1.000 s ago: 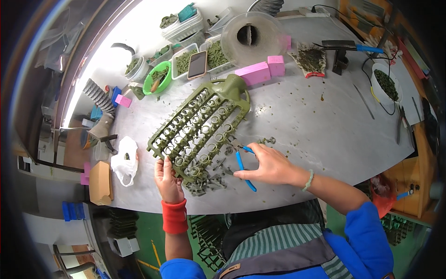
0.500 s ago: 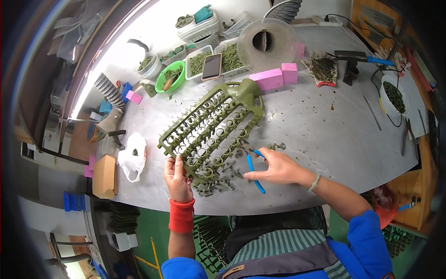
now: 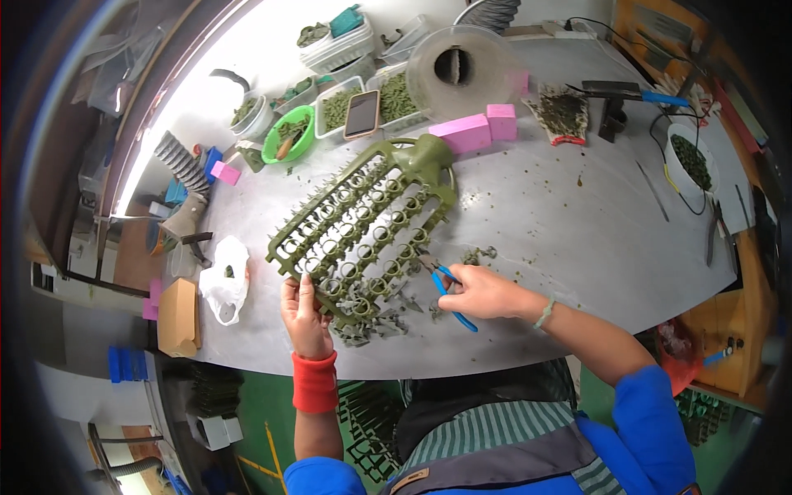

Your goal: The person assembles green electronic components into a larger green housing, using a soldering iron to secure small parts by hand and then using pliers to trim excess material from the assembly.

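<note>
A green rack-like frame [image 3: 431,155] with rows of small rings and spiky stubs lies tilted on the grey table. My left hand [image 3: 307,320], below a red wristband, pinches its near left corner between thumb and fingers. In my right hand [image 3: 488,294] is a pair of blue-handled cutting pliers [image 3: 438,284], its jaws at the frame's right edge near the lowest rings. Whether the jaws touch a stub is too small to tell. Beneath the frame's near edge lies a heap of loose green pieces [image 3: 381,323], with a few more [image 3: 478,255] to the right.
Behind the frame stand pink blocks [image 3: 460,134], a phone [image 3: 361,114], tubs of green pieces [image 3: 396,97], a green bowl [image 3: 272,147] and a clear funnel hood [image 3: 422,68]. A white bag [image 3: 224,285] sits left; a soiled glove [image 3: 559,111] and white bucket [image 3: 689,177] are right.
The pliers' handles have come closer together in my right hand, and the tool has turned slightly. My left hand keeps its hold on the frame. The whole view has shifted a little.
</note>
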A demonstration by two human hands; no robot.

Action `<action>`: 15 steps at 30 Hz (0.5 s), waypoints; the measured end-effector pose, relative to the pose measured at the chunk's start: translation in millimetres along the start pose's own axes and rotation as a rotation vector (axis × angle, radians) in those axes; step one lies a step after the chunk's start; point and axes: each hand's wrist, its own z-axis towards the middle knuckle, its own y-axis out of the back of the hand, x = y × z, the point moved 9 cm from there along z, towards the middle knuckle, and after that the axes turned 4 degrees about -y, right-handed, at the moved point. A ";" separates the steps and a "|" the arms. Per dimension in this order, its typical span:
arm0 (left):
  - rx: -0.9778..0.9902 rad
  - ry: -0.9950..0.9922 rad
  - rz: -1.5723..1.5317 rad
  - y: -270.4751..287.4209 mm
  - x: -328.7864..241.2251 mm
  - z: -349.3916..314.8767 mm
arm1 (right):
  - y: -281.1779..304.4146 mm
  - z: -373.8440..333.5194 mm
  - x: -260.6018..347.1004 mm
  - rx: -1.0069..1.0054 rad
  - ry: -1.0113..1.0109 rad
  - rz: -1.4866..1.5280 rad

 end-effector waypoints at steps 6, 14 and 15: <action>-0.032 0.000 0.006 -0.4 2.4 4.5 | -5.1 -7.2 -3.7 0.052 -0.042 0.111; 0.001 -0.013 0.037 15.4 6.8 19.7 | 60.0 -42.1 14.3 -0.347 0.218 -0.471; 0.015 -0.016 0.043 18.0 6.7 21.3 | 67.8 -37.2 14.1 -0.346 0.220 -0.471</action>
